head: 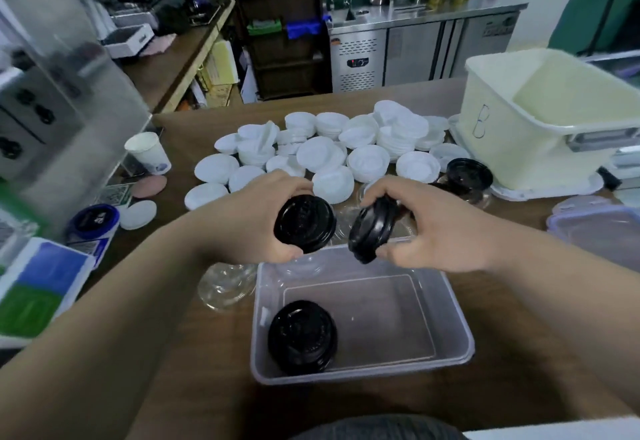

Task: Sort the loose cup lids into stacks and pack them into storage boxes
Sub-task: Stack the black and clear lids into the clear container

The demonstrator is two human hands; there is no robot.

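Black lids [304, 223] glossy, round: left hand [254, 214] grips one, right hand [440, 226] grips another, tilted

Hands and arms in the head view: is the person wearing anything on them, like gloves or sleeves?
No. The left hand and right hand are bare, without gloves. No sleeve, watch or bracelet shows on the left forearm or right forearm.

Only legible mark: a handwritten blue "B" on the side of the cream storage box [502, 159]. Print on the blue tub lid [92, 221], paper cup [149, 155] and counter fridge [415, 55] is too blurred to read.
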